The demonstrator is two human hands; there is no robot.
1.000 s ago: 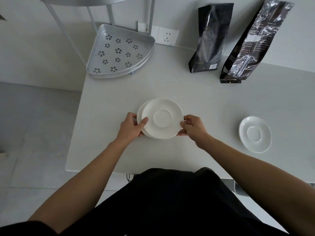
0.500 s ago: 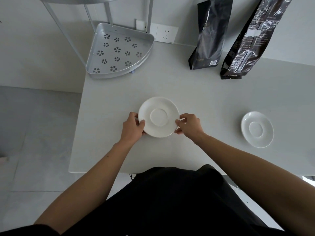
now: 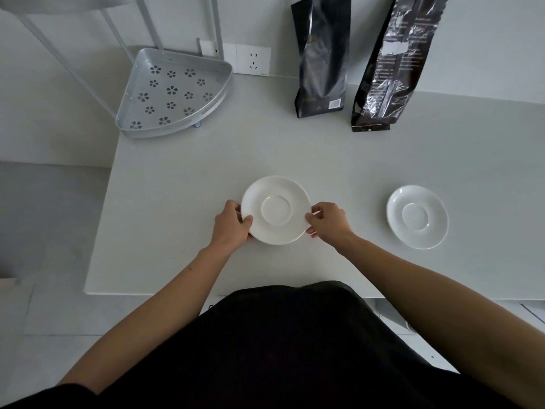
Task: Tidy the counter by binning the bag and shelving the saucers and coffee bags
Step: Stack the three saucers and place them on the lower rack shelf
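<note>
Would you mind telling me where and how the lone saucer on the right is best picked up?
Probably by its rim. The lone saucer lies flat and upright on the counter, and its raised edge leaves room for fingertips underneath. Come from above on the near right side with the right hand, thumb on top. Nothing stands close around it, and the coffee bags are well behind.

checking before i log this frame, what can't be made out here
- How many saucers are stacked between the left hand and right hand: head view looks straight down, the top one covers the rest.
- Tops of both coffee bags: cut off by the top edge.
- Bag label print: too small.
- Upper shelf of the rack: cropped at the top.
</note>
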